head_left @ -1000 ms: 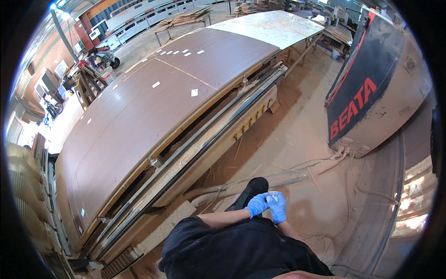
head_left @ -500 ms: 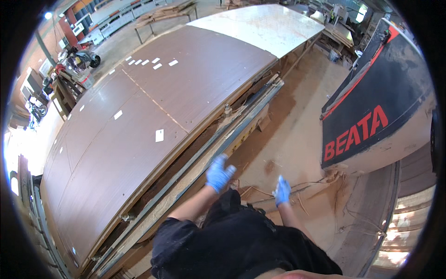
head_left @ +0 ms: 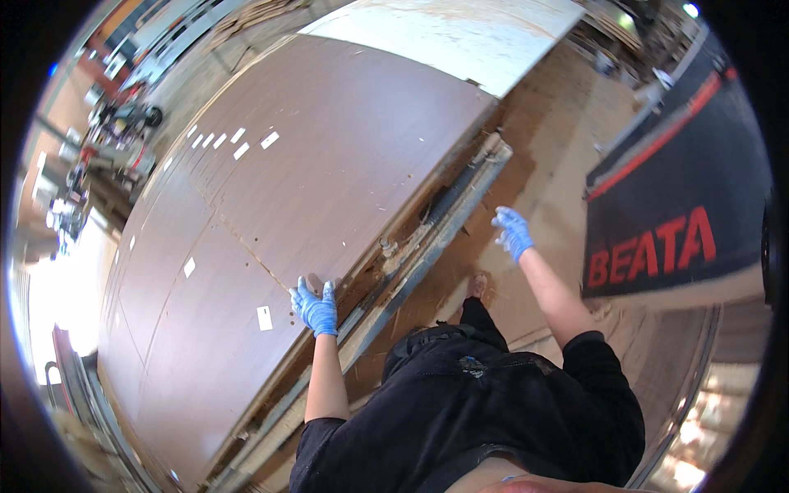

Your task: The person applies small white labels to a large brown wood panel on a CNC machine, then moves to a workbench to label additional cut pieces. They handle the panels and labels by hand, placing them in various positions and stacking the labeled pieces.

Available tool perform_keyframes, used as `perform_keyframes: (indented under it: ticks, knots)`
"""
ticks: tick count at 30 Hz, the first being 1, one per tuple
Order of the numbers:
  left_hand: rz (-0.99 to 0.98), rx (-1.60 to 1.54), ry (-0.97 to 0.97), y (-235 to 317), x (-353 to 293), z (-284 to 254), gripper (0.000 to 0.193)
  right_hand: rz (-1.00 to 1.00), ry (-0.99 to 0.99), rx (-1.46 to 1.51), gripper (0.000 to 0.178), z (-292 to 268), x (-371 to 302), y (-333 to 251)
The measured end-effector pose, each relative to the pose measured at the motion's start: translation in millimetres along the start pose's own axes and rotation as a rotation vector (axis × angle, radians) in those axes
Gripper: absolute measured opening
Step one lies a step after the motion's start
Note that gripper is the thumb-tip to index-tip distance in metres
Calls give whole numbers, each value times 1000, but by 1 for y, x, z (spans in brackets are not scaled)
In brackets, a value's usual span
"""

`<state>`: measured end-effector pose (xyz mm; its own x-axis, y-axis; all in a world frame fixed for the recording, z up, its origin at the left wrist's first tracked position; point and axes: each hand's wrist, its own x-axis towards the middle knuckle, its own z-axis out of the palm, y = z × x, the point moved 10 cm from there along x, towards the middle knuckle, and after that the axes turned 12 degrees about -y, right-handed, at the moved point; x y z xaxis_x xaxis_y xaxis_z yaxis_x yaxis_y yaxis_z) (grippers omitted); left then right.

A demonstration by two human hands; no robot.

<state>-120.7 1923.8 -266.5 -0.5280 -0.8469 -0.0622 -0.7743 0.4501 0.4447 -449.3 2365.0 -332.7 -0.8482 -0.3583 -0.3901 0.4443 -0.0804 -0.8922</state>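
Observation:
My left hand, in a blue glove, lies near the edge of a wide brown board with its fingers spread. It appears to touch the surface, close to where a pale groove ends. Beside it on the board is a white label. My right hand, also gloved in blue, is raised over the floor to the right of the board. Its fingers are apart and loosely bent, with nothing in them.
Along the board's near side runs a metal rail with dusty timber. A white sheet adjoins the far end. At the right stands a black machine panel with red lettering. My bare foot is on the dusty floor.
My left hand has moved left from over the rail onto the board. My right hand has risen farther forward. The view has shifted as I stepped closer.

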Motion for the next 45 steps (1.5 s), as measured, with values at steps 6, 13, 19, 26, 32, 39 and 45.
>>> perform_keyframes:
  ticks: [6, 13, 19, 26, 32, 39, 45]
  knots:
    - [-166, -89, 172, 10, 14, -9, 66, -143, 6, -451, 48, -62, 200, -96]
    - [-570, -329, 289, -34, 11, -14, 64, -172, 159, -1349, 65, -46, 344, -190]
    - [-702, -725, 91, -48, -4, 34, 47, -237, 93, -1366, 52, -52, 429, -222]
    - [-603, -713, 222, -7, -49, 58, 36, -259, -72, -1093, 33, -129, 466, -227]
    - [-527, -773, 152, 82, -33, 94, 29, -290, 67, -824, 41, -285, 481, -224]
    - [-301, -912, -305, 296, 6, 234, 42, -211, 171, -916, 44, -368, 472, -254]
    - [-21, -1228, -757, 582, 25, 364, 51, -161, 123, -783, 39, -453, 415, -216]
